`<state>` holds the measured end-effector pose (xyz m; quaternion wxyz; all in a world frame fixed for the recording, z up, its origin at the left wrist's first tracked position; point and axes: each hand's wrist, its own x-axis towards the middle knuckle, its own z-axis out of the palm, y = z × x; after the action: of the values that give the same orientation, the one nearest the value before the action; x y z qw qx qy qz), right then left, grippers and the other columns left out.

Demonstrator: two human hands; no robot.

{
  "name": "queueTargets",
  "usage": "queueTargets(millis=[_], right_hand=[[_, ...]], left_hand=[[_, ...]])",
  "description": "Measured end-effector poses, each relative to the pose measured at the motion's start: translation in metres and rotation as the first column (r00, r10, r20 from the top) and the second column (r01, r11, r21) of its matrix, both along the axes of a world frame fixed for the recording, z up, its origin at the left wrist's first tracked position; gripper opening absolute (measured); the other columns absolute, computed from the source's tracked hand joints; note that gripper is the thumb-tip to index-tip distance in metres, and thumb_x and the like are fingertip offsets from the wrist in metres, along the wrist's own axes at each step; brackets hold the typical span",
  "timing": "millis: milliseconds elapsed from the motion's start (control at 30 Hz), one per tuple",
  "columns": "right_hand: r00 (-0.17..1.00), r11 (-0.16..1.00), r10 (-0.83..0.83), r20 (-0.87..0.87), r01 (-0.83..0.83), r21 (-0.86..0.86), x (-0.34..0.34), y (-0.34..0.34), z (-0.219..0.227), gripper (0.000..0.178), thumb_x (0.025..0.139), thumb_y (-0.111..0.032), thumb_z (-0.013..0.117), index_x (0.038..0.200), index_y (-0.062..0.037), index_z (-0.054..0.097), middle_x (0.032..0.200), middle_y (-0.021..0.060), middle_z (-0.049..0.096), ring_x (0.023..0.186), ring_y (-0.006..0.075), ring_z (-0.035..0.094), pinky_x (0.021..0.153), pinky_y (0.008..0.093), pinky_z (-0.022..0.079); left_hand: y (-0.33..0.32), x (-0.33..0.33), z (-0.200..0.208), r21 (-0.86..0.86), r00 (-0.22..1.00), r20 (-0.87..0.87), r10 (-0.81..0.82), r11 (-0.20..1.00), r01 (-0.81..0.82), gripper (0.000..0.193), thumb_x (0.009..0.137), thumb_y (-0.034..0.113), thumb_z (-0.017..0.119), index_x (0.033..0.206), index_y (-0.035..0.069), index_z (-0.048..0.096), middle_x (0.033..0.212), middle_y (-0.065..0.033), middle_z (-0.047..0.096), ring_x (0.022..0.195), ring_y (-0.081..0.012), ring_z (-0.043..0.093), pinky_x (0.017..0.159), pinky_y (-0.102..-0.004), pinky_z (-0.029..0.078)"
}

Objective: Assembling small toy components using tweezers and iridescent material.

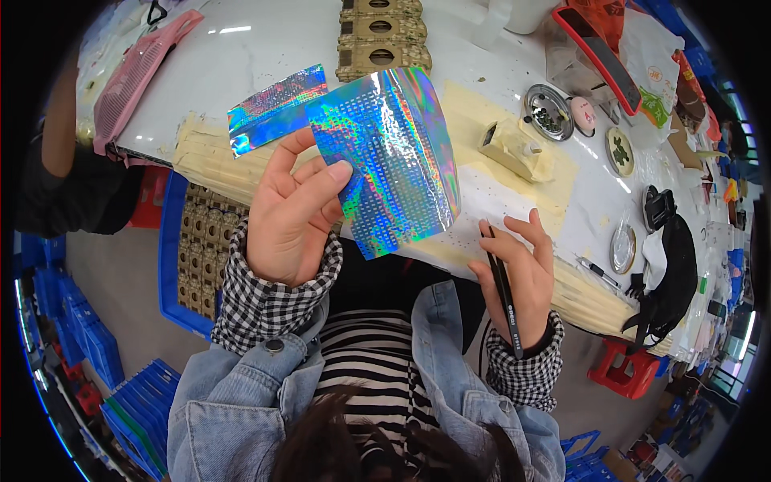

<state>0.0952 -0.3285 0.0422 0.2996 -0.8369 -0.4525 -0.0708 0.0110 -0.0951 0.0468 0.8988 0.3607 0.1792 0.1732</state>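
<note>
My left hand (289, 217) pinches a shiny holographic sheet (393, 153) by its left edge, between thumb and fingers. Rows of small pale rectangles cover the sheet, which is tilted above the table's front edge. A pair of black tweezers (503, 293) lies in my right hand (526, 277), tips pointing away from me and close to the tabletop. The tips appear to hold nothing I can make out. Beyond my left hand, a smaller holographic strip (277, 112) rests on the table. Farther back stands a row of camouflage-patterned parts (382, 29) with dark oval openings.
A tape-wrapped block (518, 153), a round metal dish (549, 112) with dark bits and a smaller round dish (619, 153) sit at right. A black pouch (675, 277) lies farther right, a pink basket (144, 80) at far left. A blue crate (170, 265) of camouflage parts stands below the table.
</note>
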Motion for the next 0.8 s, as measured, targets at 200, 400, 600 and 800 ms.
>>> queueTargets(millis=[200,400,600,800], right_hand=[[0.998,0.982,-0.053,-0.036,0.058,0.181,-0.003,-0.006,0.006,0.029,0.075,-0.019,0.073,0.097,-0.0045,0.06,0.097,0.0103,0.068,0.098,0.028,0.057,0.098,0.0496,0.039],[0.996,0.954,0.087,-0.032,-0.074,0.289,-0.014,-0.001,0.026,0.037,0.079,-0.03,0.069,0.105,-0.0057,0.059,0.1,0.0105,0.067,0.095,0.027,0.059,0.092,0.0455,0.045],[0.994,0.909,0.105,-0.007,-0.093,0.407,-0.011,0.009,0.024,0.033,0.091,-0.035,0.051,0.103,-0.0041,0.056,0.102,0.018,0.065,0.089,0.0333,0.061,0.082,0.0438,0.049],[0.892,0.761,0.04,-0.45,0.264,0.592,-0.009,0.013,0.015,0.021,0.09,-0.017,0.056,0.09,-0.0041,0.039,0.116,0.022,0.054,0.091,0.0221,0.058,0.083,0.0345,0.045]], left_hand=[[-0.008,0.001,0.004,-0.005,0.999,-0.014,-0.047,0.999,0.047,0.044,0.086,-0.005,0.054,0.124,0.003,0.034,0.108,-0.016,0.061,0.098,-0.0197,0.061,0.081,-0.0319,0.053],[-0.024,0.006,0.007,0.017,0.988,-0.079,-0.132,0.991,0.134,0.043,0.084,-0.003,0.058,0.12,0.003,0.036,0.096,-0.0122,0.065,0.086,-0.0169,0.064,0.071,-0.0284,0.054],[-0.029,0.003,0.008,-0.009,0.976,-0.055,-0.209,0.978,0.208,0.044,0.082,-0.006,0.06,0.119,0.003,0.037,0.093,-0.01,0.066,0.086,-0.014,0.063,0.072,-0.0243,0.052],[-0.028,0.001,0.012,0.018,0.927,0.089,-0.366,0.931,0.366,0.041,0.083,-0.005,0.06,0.117,0.004,0.037,0.096,-0.0123,0.065,0.091,-0.0137,0.062,0.082,-0.0262,0.049]])
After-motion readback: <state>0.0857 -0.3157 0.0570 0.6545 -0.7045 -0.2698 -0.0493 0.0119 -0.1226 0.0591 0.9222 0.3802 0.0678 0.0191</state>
